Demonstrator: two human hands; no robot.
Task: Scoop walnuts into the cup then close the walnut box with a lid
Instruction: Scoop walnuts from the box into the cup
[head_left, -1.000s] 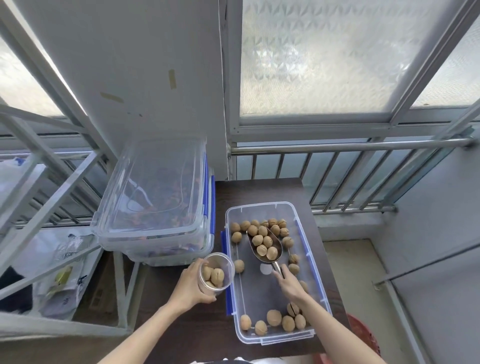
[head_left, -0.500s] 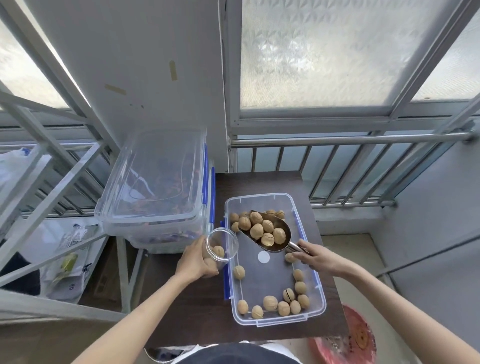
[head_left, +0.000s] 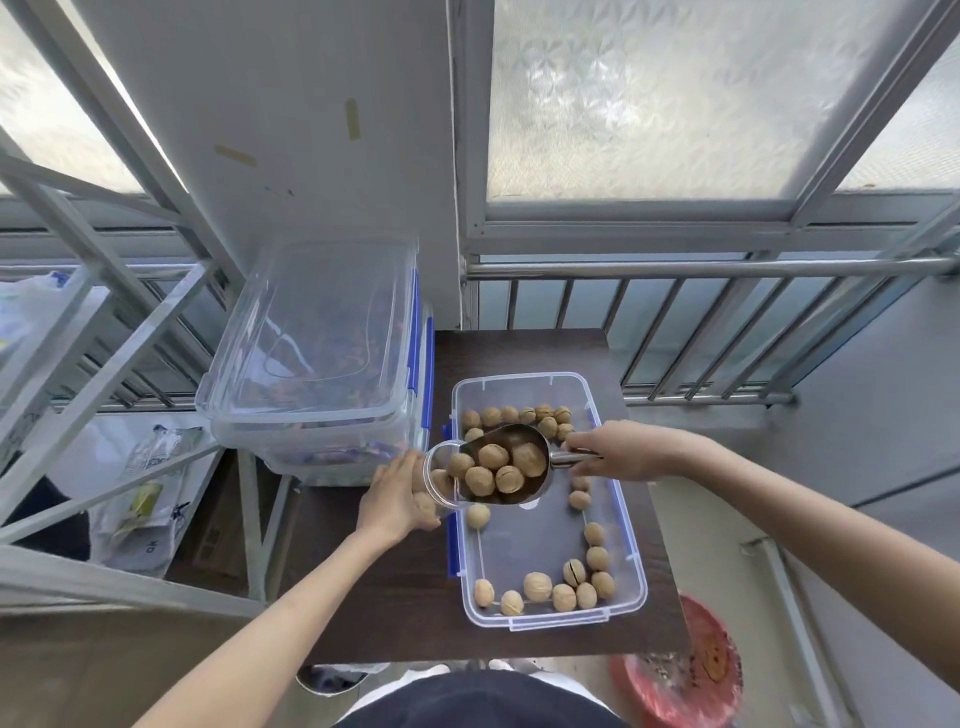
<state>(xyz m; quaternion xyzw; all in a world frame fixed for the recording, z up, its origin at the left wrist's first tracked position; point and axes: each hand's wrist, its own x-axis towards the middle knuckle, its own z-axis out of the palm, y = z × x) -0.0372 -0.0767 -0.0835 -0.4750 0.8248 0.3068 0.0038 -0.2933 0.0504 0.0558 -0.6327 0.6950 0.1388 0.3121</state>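
Observation:
An open clear walnut box (head_left: 631, 582) with blue clips sits on a dark wooden table (head_left: 395, 597); loose walnuts (head_left: 537, 586) lie along its far and near ends. My right hand (head_left: 621, 451) grips the handle of a metal scoop (head_left: 511, 465) loaded with several walnuts. The scoop's mouth touches the rim of a clear plastic cup (head_left: 439, 480), tilted toward it and holding a few walnuts. My left hand (head_left: 397, 493) is wrapped around the cup, just left of the box.
Two stacked clear lidded bins (head_left: 317, 358) stand at the table's left rear. A metal shelf frame (head_left: 104, 374) with bags is further left. A railing (head_left: 701, 270) runs behind. A red basin (head_left: 685, 670) sits on the floor right.
The loaded scoop has moved left and lower until its mouth meets the cup. My left hand has tipped the cup further toward the scoop.

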